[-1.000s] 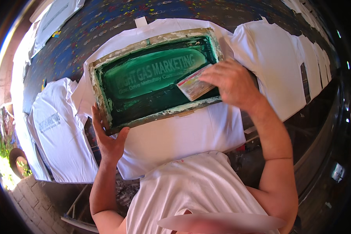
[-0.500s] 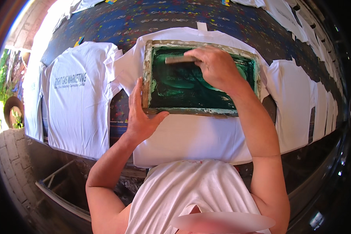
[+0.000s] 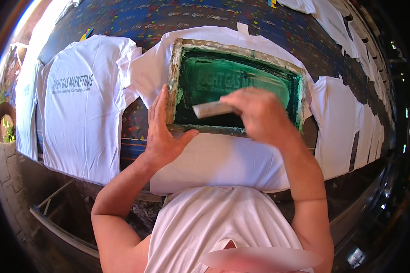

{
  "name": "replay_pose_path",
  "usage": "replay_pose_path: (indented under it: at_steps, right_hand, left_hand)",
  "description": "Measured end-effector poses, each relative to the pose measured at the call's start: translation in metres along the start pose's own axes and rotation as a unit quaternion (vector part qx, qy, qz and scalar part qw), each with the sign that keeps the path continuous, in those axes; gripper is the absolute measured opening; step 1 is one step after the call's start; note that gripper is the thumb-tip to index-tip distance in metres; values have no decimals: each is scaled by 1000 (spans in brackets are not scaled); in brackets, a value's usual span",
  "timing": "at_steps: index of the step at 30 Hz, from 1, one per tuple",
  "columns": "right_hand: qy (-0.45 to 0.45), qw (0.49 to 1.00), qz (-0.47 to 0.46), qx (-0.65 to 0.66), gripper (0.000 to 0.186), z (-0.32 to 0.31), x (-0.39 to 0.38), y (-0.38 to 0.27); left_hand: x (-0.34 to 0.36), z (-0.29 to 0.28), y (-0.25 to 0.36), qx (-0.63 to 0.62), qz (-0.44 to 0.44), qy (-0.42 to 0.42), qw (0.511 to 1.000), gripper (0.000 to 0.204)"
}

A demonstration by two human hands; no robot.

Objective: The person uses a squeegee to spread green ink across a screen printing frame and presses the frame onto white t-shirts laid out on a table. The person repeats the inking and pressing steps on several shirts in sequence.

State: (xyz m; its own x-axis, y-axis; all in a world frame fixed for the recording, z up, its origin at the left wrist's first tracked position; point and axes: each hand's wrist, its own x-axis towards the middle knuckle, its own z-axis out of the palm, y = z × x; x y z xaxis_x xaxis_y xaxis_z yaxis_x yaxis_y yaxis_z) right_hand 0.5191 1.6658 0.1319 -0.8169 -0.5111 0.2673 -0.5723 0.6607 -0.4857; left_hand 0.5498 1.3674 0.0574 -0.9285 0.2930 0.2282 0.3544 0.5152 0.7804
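Note:
A screen-printing frame [image 3: 173, 73] with a weathered rim and a green, ink-smeared mesh lies over a white T-shirt [image 3: 228, 164]; pale lettering shows through the mesh. My left hand [image 3: 163, 139] grips the frame's left side near its front corner, thumb along the front edge. My right hand [image 3: 262, 113], blurred by motion, is closed on a squeegee [image 3: 207, 109] with a pale, flat body, held at a slant over the lower middle of the mesh inside the frame.
Another white T-shirt [image 3: 77, 127] with dark printing lies left of the frame, and more white shirts [image 3: 332, 127] line the right. The long table surface [image 3: 136, 18] is dark and paint-speckled. A brick floor [image 3: 7, 177] shows at the lower left.
Since half a second ago the squeegee has swept down from the upper mesh toward the front, uncovering lettering. Earlier it was at the right side. The view has shifted too.

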Motion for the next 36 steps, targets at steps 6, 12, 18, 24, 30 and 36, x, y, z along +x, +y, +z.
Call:
replay_pose_path:
  at_steps: [6,12,18,24,30,36]
  right_hand:
    - [52,994,78,-55,39,-5,61,45]
    - [-108,990,-67,55,37,-11,90,67]
    - [-182,968,-159,69,44,-44,74,107]
    - [-153,977,-131,68,38,-80,7,142]
    - [-88,993,-55,47,37,-100,-71,150]
    - [20,1000,6,-10,31,-77,-130,103]
  left_hand:
    - [0,0,2,-27,-31,-2,999,132]
    - [0,1,5,-102,-102,2,989,134]
    - [6,-2,19,-98,-119,4,988,142]
    - [17,-13,21,-76,-204,-37,975,146]
    - [41,-13,-2,-122,-196,13,973,70]
    - [57,-1,-14,-90,-228,79,966,45]
